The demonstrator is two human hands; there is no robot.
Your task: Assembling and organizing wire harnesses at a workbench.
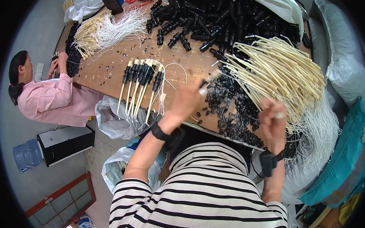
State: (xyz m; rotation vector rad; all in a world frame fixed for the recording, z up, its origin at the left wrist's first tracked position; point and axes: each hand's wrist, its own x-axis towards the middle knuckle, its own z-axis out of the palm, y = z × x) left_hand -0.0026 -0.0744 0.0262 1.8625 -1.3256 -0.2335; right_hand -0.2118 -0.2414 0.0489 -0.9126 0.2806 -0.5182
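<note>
My left hand is over the table's front edge, its fingers closed in a pinch. A small dark piece and a pale blurred bit show at its fingertips; I cannot make out what they are. My right hand, fingers curled and partly smeared by motion, is at the near edge of a heap of cream rods with white cords. Whatever it holds is hidden. White wraps show on fingers of both hands. Between the hands lies a spread of small black parts. Left of them, rods with black fittings lie in a row.
Large black fittings are piled at the back. Another bundle of cream rods with white cords lies far left, near a co-worker in a pink shirt. Plastic sacks hang at the front edge; stuffed sacks stand right.
</note>
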